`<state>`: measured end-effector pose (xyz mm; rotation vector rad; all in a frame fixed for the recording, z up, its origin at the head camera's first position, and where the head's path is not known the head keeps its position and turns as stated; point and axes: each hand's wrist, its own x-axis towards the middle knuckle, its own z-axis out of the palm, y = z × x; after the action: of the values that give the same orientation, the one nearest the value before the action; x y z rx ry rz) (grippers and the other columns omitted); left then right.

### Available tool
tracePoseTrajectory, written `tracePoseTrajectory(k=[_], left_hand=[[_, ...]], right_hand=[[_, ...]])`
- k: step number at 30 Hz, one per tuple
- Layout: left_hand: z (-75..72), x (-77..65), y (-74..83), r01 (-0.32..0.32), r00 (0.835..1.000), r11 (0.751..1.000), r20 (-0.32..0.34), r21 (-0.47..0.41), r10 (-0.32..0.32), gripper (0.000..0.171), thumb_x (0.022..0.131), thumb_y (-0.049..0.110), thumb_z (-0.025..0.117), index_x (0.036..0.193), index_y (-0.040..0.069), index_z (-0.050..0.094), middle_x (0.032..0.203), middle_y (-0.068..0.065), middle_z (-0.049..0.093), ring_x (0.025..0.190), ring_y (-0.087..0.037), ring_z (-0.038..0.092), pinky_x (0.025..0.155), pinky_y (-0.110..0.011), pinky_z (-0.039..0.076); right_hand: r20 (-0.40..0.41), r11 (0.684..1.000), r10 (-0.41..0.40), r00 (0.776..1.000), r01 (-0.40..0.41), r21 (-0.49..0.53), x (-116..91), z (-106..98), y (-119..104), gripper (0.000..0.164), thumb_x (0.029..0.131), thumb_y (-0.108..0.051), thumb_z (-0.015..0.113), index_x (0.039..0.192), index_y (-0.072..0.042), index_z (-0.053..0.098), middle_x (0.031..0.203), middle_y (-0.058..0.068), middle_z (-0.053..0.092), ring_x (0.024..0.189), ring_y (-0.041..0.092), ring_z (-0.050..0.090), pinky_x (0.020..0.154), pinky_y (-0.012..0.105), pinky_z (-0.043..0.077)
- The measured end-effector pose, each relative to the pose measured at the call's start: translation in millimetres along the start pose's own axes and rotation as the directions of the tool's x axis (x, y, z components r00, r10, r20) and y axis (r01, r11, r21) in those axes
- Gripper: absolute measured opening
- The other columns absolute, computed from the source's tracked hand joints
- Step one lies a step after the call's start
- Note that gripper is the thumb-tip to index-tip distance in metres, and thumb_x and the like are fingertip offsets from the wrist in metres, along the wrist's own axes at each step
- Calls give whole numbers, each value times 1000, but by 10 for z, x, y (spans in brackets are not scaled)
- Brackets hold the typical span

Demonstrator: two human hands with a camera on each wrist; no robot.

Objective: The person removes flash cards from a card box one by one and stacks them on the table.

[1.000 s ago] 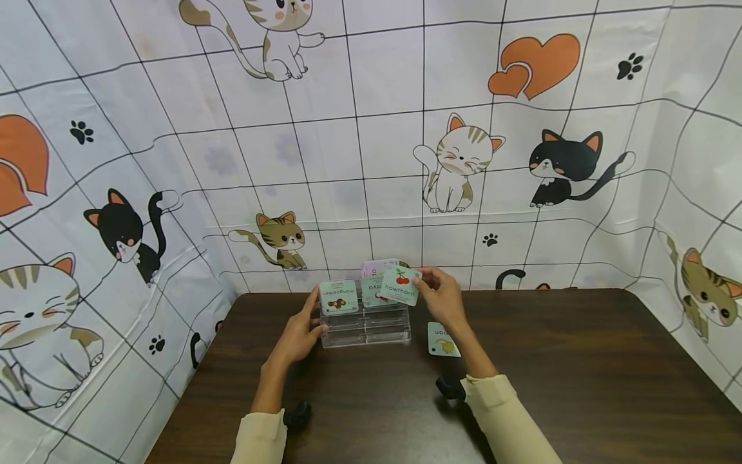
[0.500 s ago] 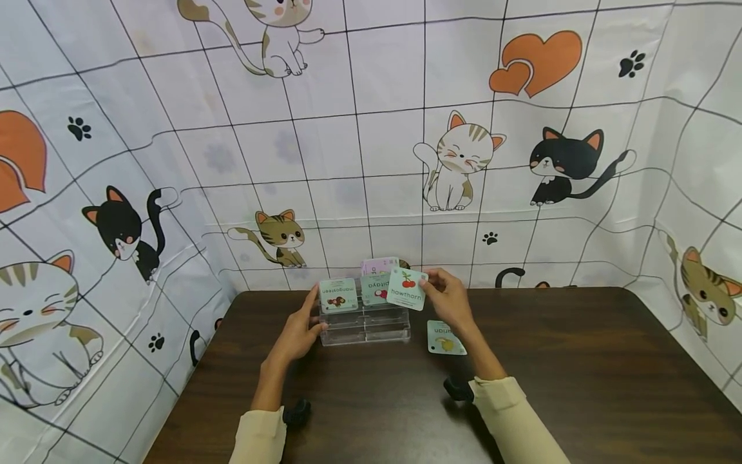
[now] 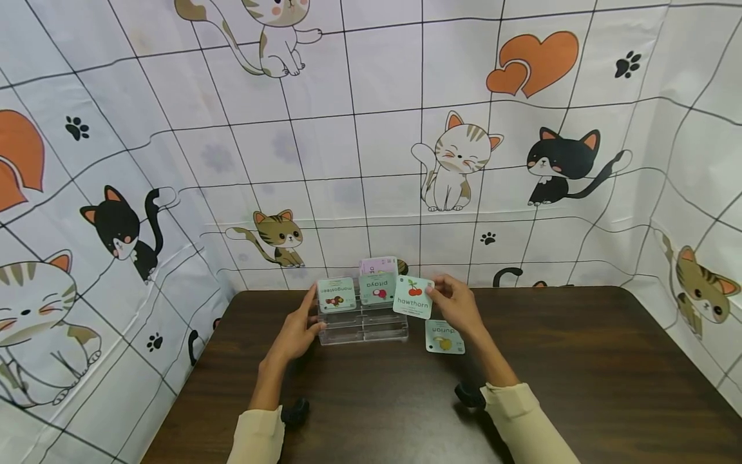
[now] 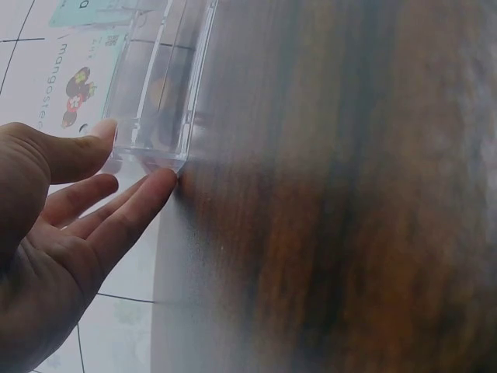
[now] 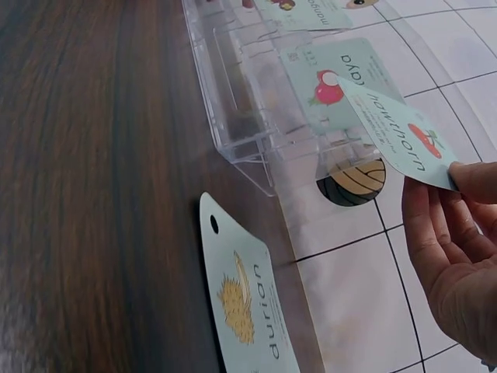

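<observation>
A clear stepped plastic stand [image 3: 365, 325] sits on the table, with a mangosteen card [image 3: 336, 295] at its upper left and a pitaya card [image 3: 378, 289] at its upper right. Behind the pitaya card shows a pink card [image 3: 379, 265]. My left hand [image 3: 295, 334] touches the stand's left side, fingers fairly straight, fingertips at its corner in the left wrist view. Between thumb and fingers my right hand [image 3: 460, 306] pinches a hawthorn card [image 3: 413, 298], held tilted just right of the pitaya card. A durian card [image 3: 444, 337] lies on the table below the right hand.
The dark wooden table [image 3: 580, 374] extends to both sides and towards me. Behind it hangs a white gridded cloth [image 3: 348, 148] printed with cats, close to the stand's back. A black wrist strap part [image 3: 469, 395] hangs below the right wrist.
My right hand has drawn the hawthorn card rightwards and slightly towards me, away from the pitaya card, which now shows fully. The left hand stays on the stand.
</observation>
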<state>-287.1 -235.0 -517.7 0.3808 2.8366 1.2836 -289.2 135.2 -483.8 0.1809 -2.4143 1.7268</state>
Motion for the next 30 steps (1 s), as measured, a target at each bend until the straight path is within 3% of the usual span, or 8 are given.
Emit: tracePoseTrajectory(k=[8,16,25,30], left_hand=[[-6,-2,-10,-1,1000,1000,0,0,1,99,103,1,70,175,19,5,166,-31,42,132,-47,66,102,-51,62],[-11,-8,-7,-9,1000,1000,8,-7,9,98,103,0,68,175,18,4,166,-34,40,132,-49,66,101,-52,63],[-11,12,-13,2,999,999,32,-35,-1,100,104,0,68,175,21,2,168,-33,37,135,-50,63,102,-51,62],[-10,11,-19,-4,1000,1000,28,-26,5,99,104,0,67,175,21,2,167,-33,37,135,-50,64,101,-51,62]], right_hand=[[20,1000,-1,1000,1,-5,-47,-71,58,25,106,-8,67,125,9,68,114,30,75,92,27,76,73,25,63],[44,999,35,998,-35,-18,-105,-152,130,28,106,-8,66,128,10,67,117,30,74,95,27,76,82,40,69],[104,996,71,992,-64,-64,-198,-285,210,29,106,-8,66,131,8,67,112,25,75,94,21,74,78,36,68],[141,996,58,988,-49,-69,-259,-374,234,28,106,-6,66,130,9,66,113,27,75,97,24,74,79,41,68]])
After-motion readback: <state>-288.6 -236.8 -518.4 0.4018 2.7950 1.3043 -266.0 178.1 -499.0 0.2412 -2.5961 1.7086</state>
